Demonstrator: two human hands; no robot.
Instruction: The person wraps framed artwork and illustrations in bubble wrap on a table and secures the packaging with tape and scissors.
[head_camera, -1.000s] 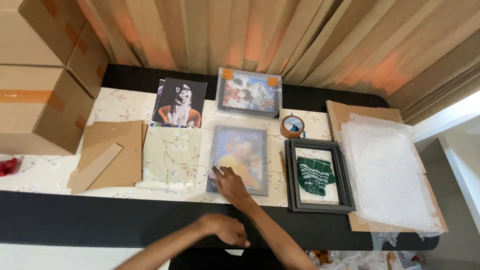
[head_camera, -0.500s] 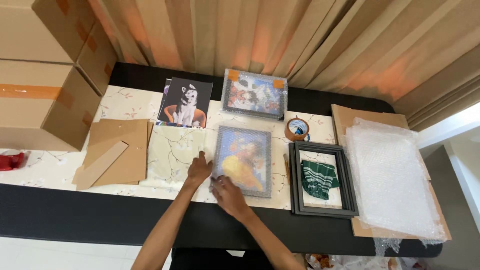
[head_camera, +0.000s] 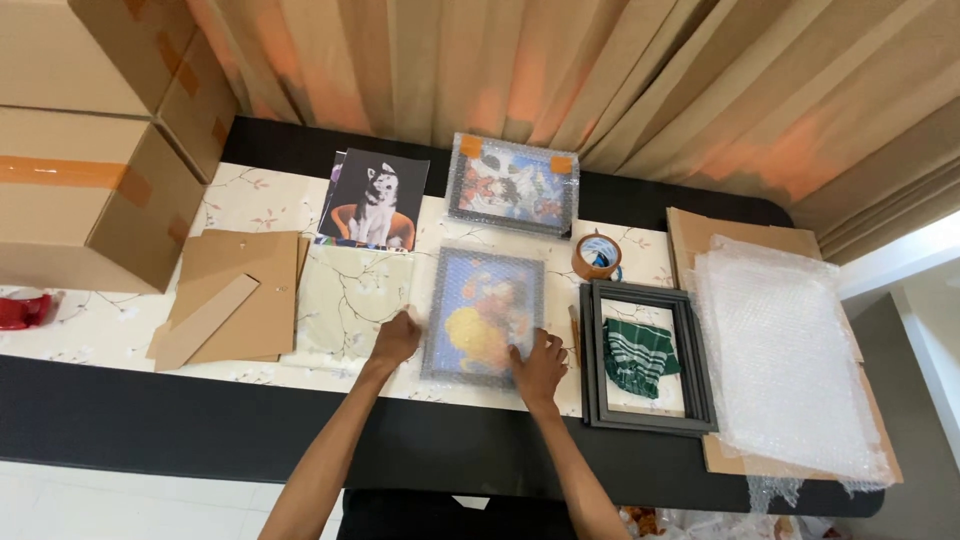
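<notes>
Head view is looking down on a long dark surface covered in the middle by a pale floral cloth. Both hands are resting on a bubble-wrapped picture that is lying flat near the front edge of the cloth, between a pale sheet and a dark frame. The left hand is touching the wrapped picture's left edge, its fingers curled loosely together against the wrap. The right hand is pressing on the lower right corner, fingers spread apart and lying over the wrap rather than clamped around it.

The dark frame is sitting just to the right of the wrapped picture, with a green striped cloth lying inside it. A roll of brown tape is standing just beyond the frame's far left corner. Farther back, a second wrapped picture with orange tape tabs is lying beside a dog photo. Brown cardboard pieces are lying to the left, near large cardboard boxes. A sheet of bubble wrap is spreading over a cardboard panel at the right end. Curtains are hanging behind.
</notes>
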